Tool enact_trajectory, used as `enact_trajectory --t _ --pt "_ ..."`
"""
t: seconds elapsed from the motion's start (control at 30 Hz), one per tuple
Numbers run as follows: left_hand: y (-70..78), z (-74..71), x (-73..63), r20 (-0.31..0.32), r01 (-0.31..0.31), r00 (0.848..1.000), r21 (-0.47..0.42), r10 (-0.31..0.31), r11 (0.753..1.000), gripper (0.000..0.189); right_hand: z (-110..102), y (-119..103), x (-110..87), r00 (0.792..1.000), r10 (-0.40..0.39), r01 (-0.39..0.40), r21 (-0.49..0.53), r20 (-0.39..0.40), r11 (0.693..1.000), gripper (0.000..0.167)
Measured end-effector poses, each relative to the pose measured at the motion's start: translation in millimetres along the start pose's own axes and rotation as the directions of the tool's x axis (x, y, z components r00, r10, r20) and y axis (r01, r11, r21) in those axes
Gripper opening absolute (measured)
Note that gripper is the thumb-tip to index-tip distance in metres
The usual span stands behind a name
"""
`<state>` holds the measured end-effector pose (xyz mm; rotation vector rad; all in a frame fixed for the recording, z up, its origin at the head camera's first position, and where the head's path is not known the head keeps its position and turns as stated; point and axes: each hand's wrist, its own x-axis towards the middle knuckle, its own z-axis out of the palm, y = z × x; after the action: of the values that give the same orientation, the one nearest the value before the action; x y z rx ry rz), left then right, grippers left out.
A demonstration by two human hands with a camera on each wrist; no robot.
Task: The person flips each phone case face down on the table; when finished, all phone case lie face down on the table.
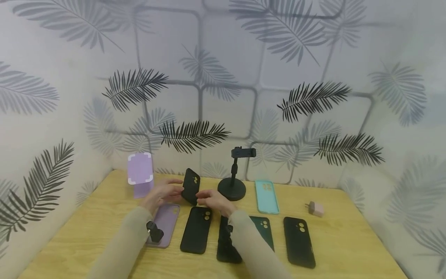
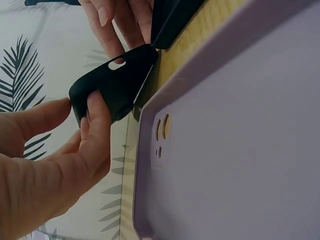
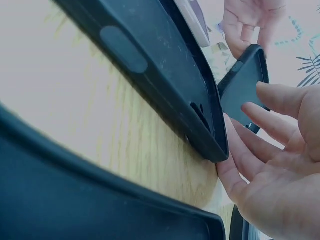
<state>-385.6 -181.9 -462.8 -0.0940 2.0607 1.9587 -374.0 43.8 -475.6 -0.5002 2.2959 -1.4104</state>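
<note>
In the head view my left hand pinches a black phone case, stood up and tilted above the table. The left wrist view has the thumb at the case's end edge and a finger inside it. My right hand is at the case's lower right side, fingers loosely extended against it, thumb apart. Below the hands lies another black phone case. A lilac phone case lies beneath my left wrist, partly covered by it. A third black case lies under my right forearm.
A dark green case and a black case lie to the right. Behind are a turquoise case, a black phone stand and a purple stand. A charger plug is at right. The patterned wall borders the table's back.
</note>
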Motion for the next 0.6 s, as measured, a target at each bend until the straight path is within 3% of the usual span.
enact_trajectory --t 0.13,0.2,0.37,0.6 --pt "0.1 3.1 2.7 0.038 -0.021 0.999 -0.061 0.024 0.998 0.055 0.4 -2.8 1.3 1.0 -0.007 0.007 0.032 0.008 0.999 0.04" --pt "3.6 8.0 -2.1 0.061 -0.032 0.997 -0.084 0.038 0.996 0.054 0.8 -4.3 1.9 1.0 -0.01 0.009 0.05 0.012 0.999 0.042" --pt "3.5 14.9 -3.6 0.105 -0.015 0.994 -0.12 0.028 0.993 0.056 4.8 -6.9 3.8 1.0 -0.005 0.001 0.131 0.028 0.991 0.047" --pt "-1.1 18.8 -4.5 0.106 -0.031 0.994 -0.032 0.034 0.999 0.052 9.4 -12.5 7.8 0.998 -0.015 0.001 0.223 0.061 0.975 0.051"
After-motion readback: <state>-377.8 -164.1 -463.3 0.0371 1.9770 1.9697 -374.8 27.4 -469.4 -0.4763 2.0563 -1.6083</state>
